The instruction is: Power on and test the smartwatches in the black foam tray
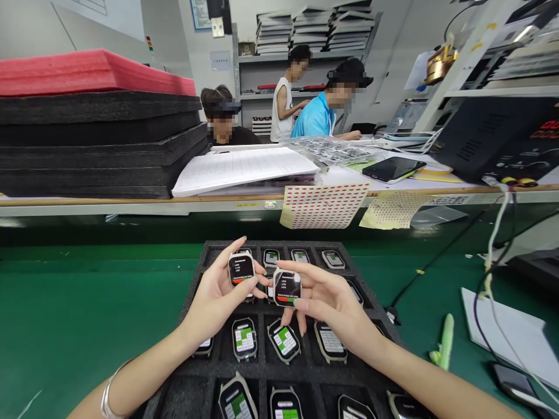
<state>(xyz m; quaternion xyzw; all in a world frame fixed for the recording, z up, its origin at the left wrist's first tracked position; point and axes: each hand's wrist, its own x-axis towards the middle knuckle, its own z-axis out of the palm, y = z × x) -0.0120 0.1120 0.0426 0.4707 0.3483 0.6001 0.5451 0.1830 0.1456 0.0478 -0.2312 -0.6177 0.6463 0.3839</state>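
The left hand (222, 294) pinches the left-hand watch (241, 269) between thumb and fingers, and the right hand (335, 298) clasps the right-hand watch (287, 289) likewise. The 2 hands are close together above the far half of the black foam tray (259, 372); whether the left fingertips touch the right-hand watch, I cannot tell. Both screens show small white text on black above a coloured bar, red and green on the right-hand watch.

Other watches (244, 338) lie in the tray's compartments, 4 along its far edge, 1 of them partly behind the left hand. The tray rests on the green surface (96, 297). Toward the surface's right edge lie a pale green object (446, 340) and a white sheet (515, 343). A raised shelf (209, 206) along the far edge carries black foam blocks (87, 139) at its left end and a phone (393, 169) toward its right.
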